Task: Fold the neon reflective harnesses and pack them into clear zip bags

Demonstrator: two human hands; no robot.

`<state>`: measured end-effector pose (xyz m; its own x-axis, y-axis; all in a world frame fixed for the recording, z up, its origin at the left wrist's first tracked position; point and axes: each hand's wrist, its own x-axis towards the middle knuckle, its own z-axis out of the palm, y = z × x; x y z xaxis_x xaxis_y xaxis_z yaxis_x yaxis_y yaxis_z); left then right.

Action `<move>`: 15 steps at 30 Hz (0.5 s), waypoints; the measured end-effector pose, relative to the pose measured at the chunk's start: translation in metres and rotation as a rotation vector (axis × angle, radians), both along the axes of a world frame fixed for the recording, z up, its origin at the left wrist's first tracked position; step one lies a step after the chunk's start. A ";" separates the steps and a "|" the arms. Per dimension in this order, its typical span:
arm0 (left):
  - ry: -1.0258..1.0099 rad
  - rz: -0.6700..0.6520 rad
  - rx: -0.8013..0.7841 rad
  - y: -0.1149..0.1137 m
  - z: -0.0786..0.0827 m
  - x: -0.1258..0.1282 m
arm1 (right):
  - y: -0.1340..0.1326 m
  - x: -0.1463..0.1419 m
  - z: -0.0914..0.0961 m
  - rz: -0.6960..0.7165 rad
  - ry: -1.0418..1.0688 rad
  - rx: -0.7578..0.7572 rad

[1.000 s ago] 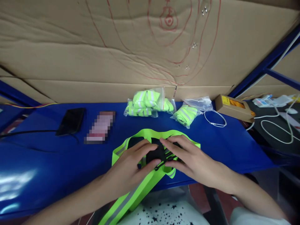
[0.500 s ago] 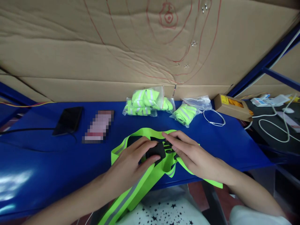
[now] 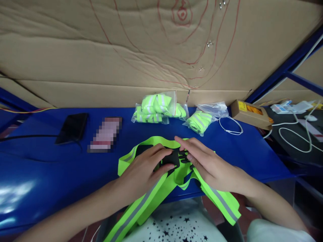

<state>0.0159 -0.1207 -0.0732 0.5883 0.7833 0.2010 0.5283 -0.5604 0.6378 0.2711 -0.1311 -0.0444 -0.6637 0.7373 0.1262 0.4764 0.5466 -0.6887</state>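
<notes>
A neon green reflective strap harness (image 3: 153, 191) with grey stripes and black buckles lies at the near edge of the blue table (image 3: 63, 168). My left hand (image 3: 142, 169) rests on it, fingers pressing a black buckle piece (image 3: 171, 160). My right hand (image 3: 204, 163) lies beside it on the right, fingers laid over the black clips in the middle. Two strap ends hang off the table edge toward my lap.
Two clear bags of folded green straps (image 3: 156, 109) (image 3: 200, 121) sit at the back by the cardboard wall. A black phone (image 3: 72, 127), a blurred card (image 3: 106, 134), a white cable (image 3: 230, 127) and a brown box (image 3: 249, 113) lie around.
The harness has slid toward me; its right strap end now hangs off the table edge. Both hands stay on the black buckles, shifted slightly closer together.
</notes>
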 end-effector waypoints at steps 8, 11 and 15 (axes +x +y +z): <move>-0.174 -0.060 -0.183 0.018 0.020 0.010 | 0.013 -0.019 -0.009 0.088 0.123 0.045; -0.202 -0.048 -0.227 0.033 0.027 0.011 | 0.021 -0.024 -0.009 0.090 0.097 0.120; -0.319 0.024 -0.294 0.055 0.044 0.003 | 0.042 -0.019 0.005 -0.007 0.206 0.092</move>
